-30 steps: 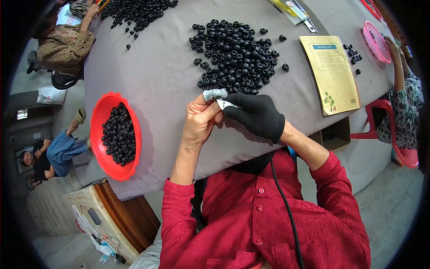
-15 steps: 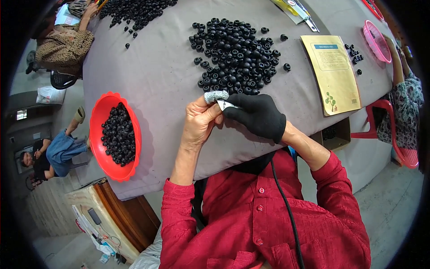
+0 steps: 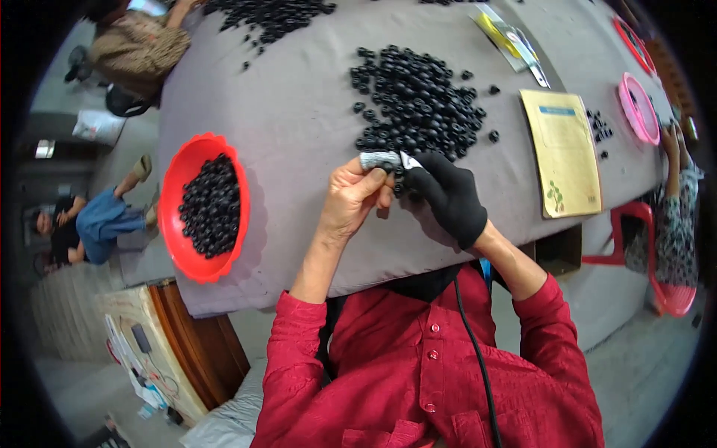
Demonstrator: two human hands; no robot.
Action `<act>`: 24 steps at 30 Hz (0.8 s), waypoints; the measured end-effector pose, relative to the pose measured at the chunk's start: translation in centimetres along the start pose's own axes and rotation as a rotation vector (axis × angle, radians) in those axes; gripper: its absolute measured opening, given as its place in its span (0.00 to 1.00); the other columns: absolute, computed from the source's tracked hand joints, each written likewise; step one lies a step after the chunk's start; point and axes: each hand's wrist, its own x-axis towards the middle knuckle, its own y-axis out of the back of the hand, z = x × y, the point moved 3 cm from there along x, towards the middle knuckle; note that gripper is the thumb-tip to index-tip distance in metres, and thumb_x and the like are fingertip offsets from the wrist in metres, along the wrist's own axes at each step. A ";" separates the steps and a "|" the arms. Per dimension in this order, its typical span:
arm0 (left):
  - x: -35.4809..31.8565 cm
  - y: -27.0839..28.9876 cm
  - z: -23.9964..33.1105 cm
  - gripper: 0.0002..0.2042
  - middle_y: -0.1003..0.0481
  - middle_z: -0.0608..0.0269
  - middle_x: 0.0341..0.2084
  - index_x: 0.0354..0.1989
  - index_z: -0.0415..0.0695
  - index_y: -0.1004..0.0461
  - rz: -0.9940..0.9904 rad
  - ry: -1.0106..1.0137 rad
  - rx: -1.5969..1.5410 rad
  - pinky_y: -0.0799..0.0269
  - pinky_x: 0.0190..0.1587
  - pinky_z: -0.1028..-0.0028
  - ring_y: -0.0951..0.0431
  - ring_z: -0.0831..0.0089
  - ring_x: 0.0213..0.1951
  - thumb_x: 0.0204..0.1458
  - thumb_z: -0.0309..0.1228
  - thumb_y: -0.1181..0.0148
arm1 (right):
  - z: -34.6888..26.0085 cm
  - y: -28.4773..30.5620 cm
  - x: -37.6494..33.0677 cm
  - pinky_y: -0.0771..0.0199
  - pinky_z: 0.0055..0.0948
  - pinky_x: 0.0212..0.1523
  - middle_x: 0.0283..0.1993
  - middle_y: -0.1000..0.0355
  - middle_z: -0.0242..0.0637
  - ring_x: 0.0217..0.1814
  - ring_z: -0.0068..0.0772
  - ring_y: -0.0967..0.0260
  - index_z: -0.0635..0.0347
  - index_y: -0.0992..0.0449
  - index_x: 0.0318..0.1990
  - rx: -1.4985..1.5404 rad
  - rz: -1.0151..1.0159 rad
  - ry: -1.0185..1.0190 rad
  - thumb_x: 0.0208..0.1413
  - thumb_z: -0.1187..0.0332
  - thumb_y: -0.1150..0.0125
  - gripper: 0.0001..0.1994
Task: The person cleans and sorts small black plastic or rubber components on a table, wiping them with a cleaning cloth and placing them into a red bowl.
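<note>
My left hand is bare except for a grey cover on its index finger. Thumb and index finger are closed, pinching what seems to be a small black part, mostly hidden by the fingers. In a black glove, my right hand grips a small pale blade, whose tip sits against the covered finger. Just beyond both hands lies a heap of small round black parts. To the left stands a red scalloped bowl holding many more of these black parts.
Right of the heap lies a yellow booklet, with a yellow-and-white packaged tool beyond it. A pink basket stands near another person's hands at the right. Another person sits at the far left. A red chair is at the right.
The view has shifted, so the table's things appear further right. The gloved hand has turned, and its blade has moved from below the covered finger to that finger's tip.
</note>
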 end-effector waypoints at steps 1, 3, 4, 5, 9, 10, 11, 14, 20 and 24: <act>0.1 0.0 -0.4 0.06 0.26 0.62 0.23 0.36 0.38 0.28 0.040 0.001 0.013 0.32 0.16 0.79 0.28 0.78 0.18 0.54 0.26 0.48 | -0.1 0.1 -0.1 0.32 0.22 0.26 0.23 0.30 0.34 0.25 0.21 0.31 0.64 0.29 0.39 -0.039 0.004 -0.033 0.57 0.62 0.49 0.13; -0.5 -0.2 -0.5 0.06 0.25 0.60 0.23 0.36 0.38 0.28 0.052 -0.016 -0.005 0.32 0.16 0.79 0.27 0.77 0.18 0.53 0.25 0.48 | -0.6 0.2 -0.5 0.32 0.22 0.27 0.25 0.29 0.35 0.25 0.20 0.31 0.64 0.29 0.40 -0.071 -0.018 -0.022 0.57 0.63 0.49 0.13; -1.1 -0.4 -0.7 0.06 0.25 0.59 0.23 0.36 0.38 0.27 0.070 -0.031 -0.028 0.32 0.16 0.79 0.26 0.76 0.18 0.53 0.25 0.47 | -0.7 0.3 -0.7 0.31 0.22 0.28 0.26 0.28 0.35 0.26 0.20 0.31 0.64 0.29 0.41 -0.109 -0.004 -0.039 0.57 0.64 0.48 0.12; -1.7 -0.3 -0.7 0.06 0.25 0.58 0.23 0.36 0.38 0.27 0.092 -0.051 -0.073 0.32 0.16 0.79 0.25 0.76 0.19 0.52 0.24 0.46 | -0.6 0.2 -0.8 0.31 0.22 0.28 0.26 0.28 0.35 0.26 0.20 0.31 0.64 0.29 0.41 -0.106 -0.024 -0.021 0.57 0.64 0.48 0.12; -5.2 0.9 1.3 0.07 0.25 0.58 0.23 0.37 0.38 0.26 0.251 -0.221 -0.124 0.32 0.17 0.80 0.26 0.75 0.18 0.50 0.23 0.43 | -0.1 -0.1 -0.7 0.31 0.23 0.32 0.29 0.26 0.35 0.30 0.20 0.31 0.64 0.28 0.43 -0.128 -0.004 0.029 0.56 0.66 0.47 0.12; -6.0 1.1 2.4 0.07 0.25 0.58 0.22 0.37 0.38 0.26 0.272 -0.282 -0.129 0.33 0.16 0.80 0.26 0.75 0.18 0.49 0.23 0.43 | -0.3 0.0 -0.8 0.31 0.23 0.33 0.30 0.26 0.35 0.31 0.20 0.31 0.64 0.28 0.43 -0.145 -0.006 0.036 0.56 0.67 0.46 0.11; -6.8 1.6 3.5 0.07 0.25 0.59 0.22 0.36 0.39 0.26 0.296 -0.343 -0.131 0.34 0.16 0.80 0.27 0.76 0.17 0.49 0.23 0.42 | -0.4 0.0 -0.9 0.31 0.23 0.33 0.30 0.26 0.35 0.31 0.20 0.31 0.64 0.28 0.43 -0.148 -0.003 0.037 0.56 0.67 0.46 0.11; -9.0 4.0 8.1 0.06 0.25 0.62 0.20 0.35 0.39 0.26 0.538 -0.529 0.076 0.36 0.15 0.81 0.28 0.78 0.16 0.48 0.23 0.41 | -0.5 -0.1 -0.8 0.31 0.24 0.34 0.30 0.26 0.35 0.32 0.22 0.31 0.64 0.28 0.42 -0.111 0.000 0.011 0.56 0.66 0.46 0.11; -11.7 7.6 13.4 0.05 0.27 0.64 0.18 0.30 0.38 0.28 0.804 -0.618 0.417 0.38 0.15 0.82 0.30 0.80 0.15 0.48 0.24 0.40 | -0.6 -0.1 -0.9 0.31 0.24 0.34 0.29 0.26 0.36 0.31 0.22 0.31 0.64 0.28 0.41 -0.206 -0.008 0.038 0.56 0.66 0.47 0.11; -11.9 6.1 12.4 0.07 0.29 0.67 0.20 0.37 0.36 0.29 0.873 -0.656 0.721 0.40 0.18 0.84 0.33 0.84 0.17 0.50 0.24 0.42 | -0.2 0.0 -1.0 0.30 0.25 0.33 0.31 0.28 0.40 0.31 0.29 0.29 0.63 0.29 0.41 -0.181 -0.025 0.050 0.53 0.69 0.45 0.10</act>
